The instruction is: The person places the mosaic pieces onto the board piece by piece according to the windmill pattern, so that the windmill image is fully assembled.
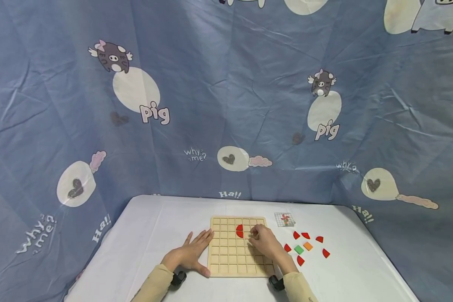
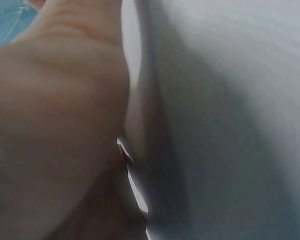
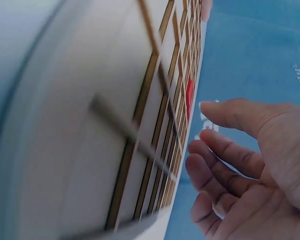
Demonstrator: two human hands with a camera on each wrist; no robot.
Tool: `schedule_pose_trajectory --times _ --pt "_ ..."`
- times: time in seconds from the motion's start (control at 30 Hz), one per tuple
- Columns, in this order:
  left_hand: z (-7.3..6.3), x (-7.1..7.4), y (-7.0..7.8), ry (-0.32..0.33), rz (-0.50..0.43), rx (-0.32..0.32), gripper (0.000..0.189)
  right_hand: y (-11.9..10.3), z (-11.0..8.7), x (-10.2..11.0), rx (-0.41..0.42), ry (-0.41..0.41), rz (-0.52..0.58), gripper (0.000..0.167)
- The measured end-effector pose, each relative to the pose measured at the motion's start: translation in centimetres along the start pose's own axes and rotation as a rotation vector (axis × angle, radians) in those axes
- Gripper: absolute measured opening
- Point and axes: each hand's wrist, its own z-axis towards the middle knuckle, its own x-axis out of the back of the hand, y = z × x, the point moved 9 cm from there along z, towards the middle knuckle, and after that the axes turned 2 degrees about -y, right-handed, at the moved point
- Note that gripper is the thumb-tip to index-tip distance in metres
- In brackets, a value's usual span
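Observation:
A square wooden grid board [image 1: 224, 256] lies on the white table in the head view. Two red quarter-round pieces [image 1: 240, 234] sit one above the other in its upper middle cells. My left hand [image 1: 192, 253] rests flat, fingers spread, against the board's left edge; the left wrist view shows only its blurred skin [image 2: 55, 110] close up. Over the board's right side is my right hand [image 1: 266, 244], beside the red pieces. In the right wrist view, a gap parts the thumb from the loosely bent fingers [image 3: 230, 150], and nothing shows between them.
Right of the board lie several loose red quarter-round pieces [image 1: 326, 253], a green square [image 1: 299, 249] and an orange square [image 1: 308, 246]. A small picture card [image 1: 285, 219] with a printed grid lies near the board's top right corner. Blue patterned cloth [image 1: 249, 180] hangs behind the table.

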Motion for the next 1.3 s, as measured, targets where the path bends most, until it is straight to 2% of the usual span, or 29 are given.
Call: schedule_pose_trajectory --times 0.2,0.73,1.03,1.3 --pt "0.0 -0.2 -0.1 -0.017 -0.008 -0.005 0.133 1.5 -1.8 1.5 0.011 0.026 -0.031 0.011" --pt "-0.2 0.4 0.3 -0.002 0.0 -0.013 0.132 7.0 -4.8 6.1 -0.199 0.053 -0.042 0.024" --pt "-0.3 0.4 0.5 0.004 -0.034 -0.018 0.132 8.9 -5.8 6.6 -0.247 -0.007 -0.045 0.033" --pt "-0.1 0.2 0.3 0.005 -0.021 -0.009 0.133 9.2 -6.0 6.1 -0.247 -0.053 -0.042 0.034"
